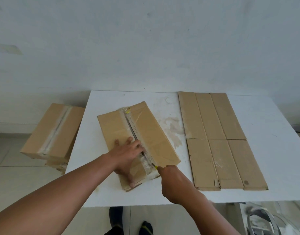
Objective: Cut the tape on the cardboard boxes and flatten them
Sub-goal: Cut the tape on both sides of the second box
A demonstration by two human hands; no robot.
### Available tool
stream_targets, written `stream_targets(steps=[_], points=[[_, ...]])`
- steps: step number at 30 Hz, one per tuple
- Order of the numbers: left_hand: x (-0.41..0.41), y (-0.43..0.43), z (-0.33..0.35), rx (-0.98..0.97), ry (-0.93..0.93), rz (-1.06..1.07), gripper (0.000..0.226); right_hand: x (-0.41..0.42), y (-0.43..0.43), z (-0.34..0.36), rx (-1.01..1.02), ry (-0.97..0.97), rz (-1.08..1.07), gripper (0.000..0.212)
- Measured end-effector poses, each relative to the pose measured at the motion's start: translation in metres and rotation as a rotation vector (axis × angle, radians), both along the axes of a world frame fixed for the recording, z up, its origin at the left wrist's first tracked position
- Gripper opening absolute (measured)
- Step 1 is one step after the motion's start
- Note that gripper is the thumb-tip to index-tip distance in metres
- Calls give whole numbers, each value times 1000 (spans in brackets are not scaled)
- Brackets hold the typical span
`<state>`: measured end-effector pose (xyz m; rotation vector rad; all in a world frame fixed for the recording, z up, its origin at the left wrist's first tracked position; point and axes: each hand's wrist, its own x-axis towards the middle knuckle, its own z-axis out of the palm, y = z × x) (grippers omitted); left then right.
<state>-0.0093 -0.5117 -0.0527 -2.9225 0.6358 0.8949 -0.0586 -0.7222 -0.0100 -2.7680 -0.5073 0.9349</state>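
Right hand grips cutter at tape seam, left hand flat on box beside blade path, so a slip could nick fingers.

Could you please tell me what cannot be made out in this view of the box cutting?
Head view:
Cutter: only a yellow tip shows; the right hand wraps the rest.
Tape on the middle box: the left hand covers part of the seam.
Stacked boxes at left: lower ones hidden by the top box and the table.
Lower-right object: blurred, cut by the frame edge.
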Motion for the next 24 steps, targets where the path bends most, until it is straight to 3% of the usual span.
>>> stream_targets(steps=[9, 19, 24], points=[[4, 3, 0, 40, -105, -17, 140, 18, 35, -1, 77, -118, -38, 51], [5, 9, -9, -28, -62, 57, 152, 21, 56, -8, -67, -158, 77, 42], [4, 6, -6, -21, -19, 93, 147, 17, 60, -13, -99, -138, 24, 52]])
